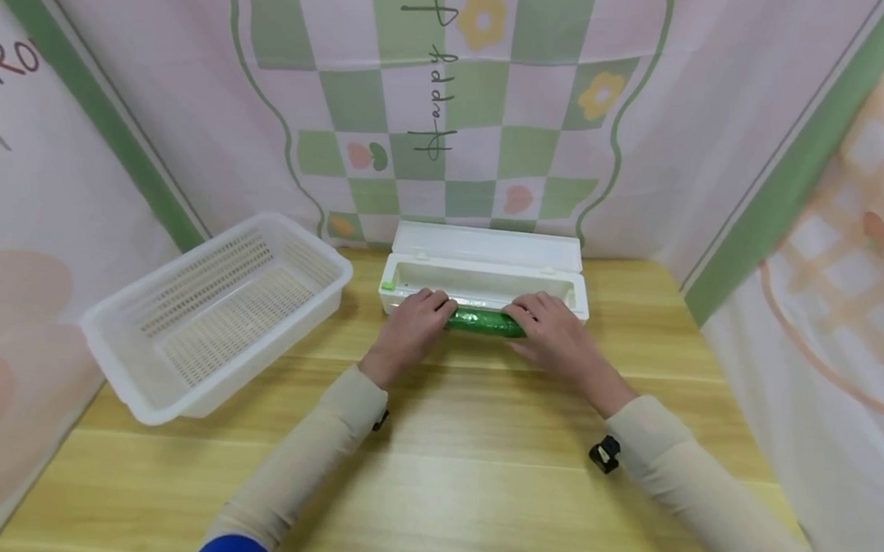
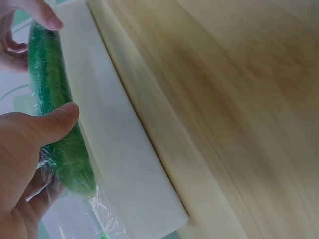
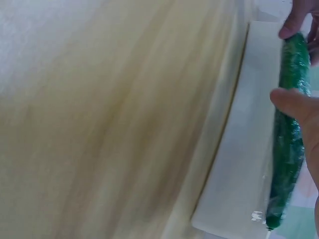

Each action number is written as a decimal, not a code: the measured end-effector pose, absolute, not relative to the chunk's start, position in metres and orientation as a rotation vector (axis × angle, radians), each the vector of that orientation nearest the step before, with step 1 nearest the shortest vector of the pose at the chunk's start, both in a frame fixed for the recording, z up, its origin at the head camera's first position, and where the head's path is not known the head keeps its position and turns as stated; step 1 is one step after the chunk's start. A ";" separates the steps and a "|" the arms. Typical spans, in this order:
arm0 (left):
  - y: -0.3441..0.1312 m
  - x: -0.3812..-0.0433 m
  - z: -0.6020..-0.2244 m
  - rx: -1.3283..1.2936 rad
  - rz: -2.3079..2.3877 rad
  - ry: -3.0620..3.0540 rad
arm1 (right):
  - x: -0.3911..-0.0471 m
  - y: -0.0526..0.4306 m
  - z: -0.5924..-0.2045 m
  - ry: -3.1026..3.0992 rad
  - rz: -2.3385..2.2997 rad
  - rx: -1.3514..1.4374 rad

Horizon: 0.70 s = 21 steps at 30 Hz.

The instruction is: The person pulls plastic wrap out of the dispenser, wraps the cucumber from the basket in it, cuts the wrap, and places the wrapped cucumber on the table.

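Observation:
Both hands hold a green cucumber (image 1: 483, 321) level along the front edge of a long white box (image 1: 570, 294). Clear plastic film (image 2: 107, 214) clings to the cucumber and hangs loose past its end in the left wrist view. My left hand (image 1: 414, 324) grips the left part, thumb laid across the near side. Around the right part curl the fingers of my right hand (image 1: 554, 334), its thumb (image 3: 289, 102) on the near side. The box's lid (image 1: 488, 245) stands raised at the back, and a small green piece (image 1: 388, 286) shows at the box's left end.
A white plastic basket (image 1: 222, 390) with a slotted bottom stands to the left, tilted in line with the table edge. The wooden table (image 1: 478, 475) ends at a patterned curtain (image 1: 479, 96) behind the box. More curtain hangs on both sides.

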<state>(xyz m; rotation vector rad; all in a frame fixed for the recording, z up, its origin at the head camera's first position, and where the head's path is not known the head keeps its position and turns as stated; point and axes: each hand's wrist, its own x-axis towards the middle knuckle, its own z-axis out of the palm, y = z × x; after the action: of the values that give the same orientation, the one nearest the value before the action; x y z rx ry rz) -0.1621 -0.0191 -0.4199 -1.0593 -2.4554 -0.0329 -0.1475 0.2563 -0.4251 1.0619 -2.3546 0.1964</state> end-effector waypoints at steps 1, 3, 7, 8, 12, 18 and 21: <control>-0.019 -0.162 -0.419 -1.059 -0.035 -2.467 | -0.148 0.256 -0.427 -2.340 0.183 1.056; -0.020 -0.162 -0.418 -1.060 -0.051 -2.484 | -0.148 0.256 -0.429 -2.330 0.169 1.042; -0.020 -0.162 -0.417 -1.064 -0.076 -2.514 | -0.149 0.256 -0.430 -2.358 0.183 1.036; -0.020 -0.163 -0.418 -1.060 -0.074 -2.517 | -0.150 0.256 -0.430 -2.366 0.192 1.041; -0.019 -0.166 -0.420 -1.038 -0.020 -2.475 | -0.152 0.258 -0.425 -2.382 0.243 1.066; -0.022 -0.171 -0.421 -1.023 -0.002 -2.357 | -0.154 0.259 -0.417 -2.415 0.271 1.099; -0.024 -0.172 -0.420 -1.031 -0.026 -2.361 | -0.152 0.258 -0.415 -2.434 0.259 1.088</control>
<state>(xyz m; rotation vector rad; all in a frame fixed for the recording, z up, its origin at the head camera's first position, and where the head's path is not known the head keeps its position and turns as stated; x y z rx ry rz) -0.1717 -0.0238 -0.4203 -1.0306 -2.3614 -0.0264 -0.1523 0.2582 -0.4146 1.0882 -2.4338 0.2591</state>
